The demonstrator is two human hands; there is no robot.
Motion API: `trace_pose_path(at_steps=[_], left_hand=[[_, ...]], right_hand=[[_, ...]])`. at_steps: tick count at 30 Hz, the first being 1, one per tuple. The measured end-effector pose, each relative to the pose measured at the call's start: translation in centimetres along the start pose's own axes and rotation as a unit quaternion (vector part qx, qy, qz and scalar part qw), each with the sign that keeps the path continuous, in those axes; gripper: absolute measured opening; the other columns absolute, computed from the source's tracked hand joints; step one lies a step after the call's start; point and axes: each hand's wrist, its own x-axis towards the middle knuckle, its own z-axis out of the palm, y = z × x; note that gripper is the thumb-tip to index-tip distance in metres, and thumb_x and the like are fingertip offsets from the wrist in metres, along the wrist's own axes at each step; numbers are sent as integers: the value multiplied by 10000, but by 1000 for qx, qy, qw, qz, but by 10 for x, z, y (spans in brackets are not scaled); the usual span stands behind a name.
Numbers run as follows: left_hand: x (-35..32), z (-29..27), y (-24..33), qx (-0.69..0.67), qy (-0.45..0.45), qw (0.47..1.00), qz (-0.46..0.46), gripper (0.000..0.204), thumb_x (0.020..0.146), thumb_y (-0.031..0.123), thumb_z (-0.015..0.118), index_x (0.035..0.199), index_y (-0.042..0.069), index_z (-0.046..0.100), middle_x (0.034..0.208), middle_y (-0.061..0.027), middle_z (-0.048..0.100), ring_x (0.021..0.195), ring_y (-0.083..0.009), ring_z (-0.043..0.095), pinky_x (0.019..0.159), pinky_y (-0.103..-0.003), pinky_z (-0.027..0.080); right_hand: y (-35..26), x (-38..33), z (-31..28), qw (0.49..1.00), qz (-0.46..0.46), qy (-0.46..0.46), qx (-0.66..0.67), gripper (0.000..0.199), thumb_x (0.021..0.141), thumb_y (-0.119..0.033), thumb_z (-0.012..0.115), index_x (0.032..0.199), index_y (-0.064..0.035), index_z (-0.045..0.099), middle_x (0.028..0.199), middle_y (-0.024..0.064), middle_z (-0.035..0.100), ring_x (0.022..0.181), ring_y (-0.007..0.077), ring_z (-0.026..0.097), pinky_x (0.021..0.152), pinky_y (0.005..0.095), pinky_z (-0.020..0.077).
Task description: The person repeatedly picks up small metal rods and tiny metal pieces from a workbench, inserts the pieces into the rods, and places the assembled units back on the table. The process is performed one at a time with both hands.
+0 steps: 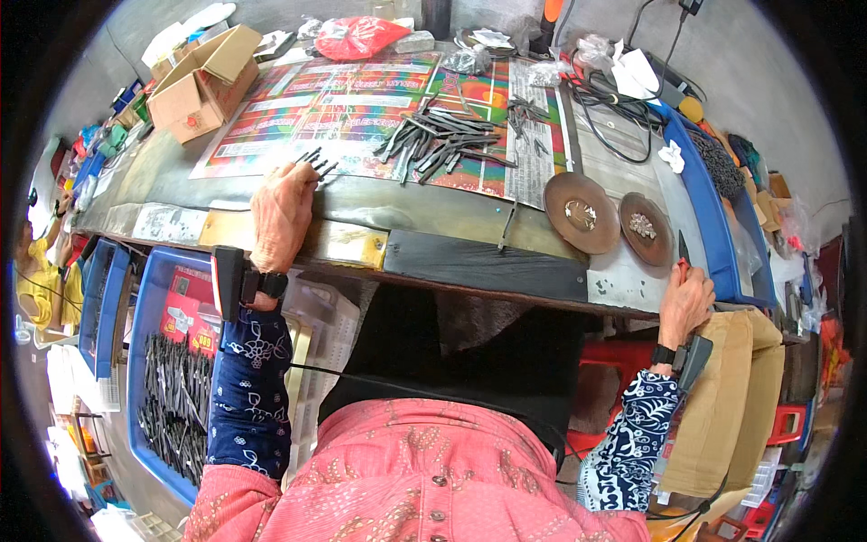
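Note:
Several thin black strips (314,163) stick out of my left hand (280,212), which is closed around them near the table's front edge. Beyond it to the right lies a loose pile of similar black strips (442,140) on a colourful printed sheet (348,99). My right hand (686,305) is closed on a small tool (684,253) with a red handle and a dark pointed tip. The tool is close beside a round brown dish (645,254) holding small pale pieces. A larger brown dish (558,194), with shiny whitish bits in it, is to its left.
Below the table at left, a blue tub (137,379) holds many black strips. A cardboard box (203,90) and a red plastic bag (359,38) sit at the back. Black cables (601,99) and a long blue tray (713,226) line the right. Another person (41,280) is far left.

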Motion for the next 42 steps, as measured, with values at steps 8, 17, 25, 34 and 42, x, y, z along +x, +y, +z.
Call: trace_pose_path(at_steps=[8,17,25,34,42], left_hand=[[14,-3,12,90,19,995,27,81,817,63,634,898,60,636,866,-125,604,825,-332,582,698,-413,463],[4,24,121,-201,-65,962,173,192,772,8,652,960,50,657,874,-128,607,840,-334,582,752,-399,475],[10,40,156,-210,-130,941,234,262,772,10,556,1008,77,647,879,-113,552,881,-312,560,794,-401,437],[18,42,156,-203,-165,929,262,204,741,22,561,929,61,629,918,-118,556,903,-316,563,794,-407,458],[20,44,161,-178,-54,937,295,178,745,12,562,919,36,587,989,-125,578,929,-315,558,816,-399,456]], right_hand=[[-1,-2,2,1000,3,20,16,340,887,-355,629,1020,-43,595,1072,157,562,1049,363,526,812,539,454],[1,-4,5,997,-5,73,38,281,887,-324,634,1032,-85,610,1098,106,553,1049,322,512,811,516,429],[1,-5,6,993,-13,106,59,254,882,-316,640,1016,-101,625,1085,93,550,1035,311,512,803,492,427],[-12,-14,-11,983,-57,151,89,235,824,-236,690,1011,-111,621,1086,82,539,1031,304,512,799,474,418],[-60,-34,-41,917,-220,104,316,177,773,-93,703,930,-42,638,1020,125,551,985,312,510,854,435,428]])
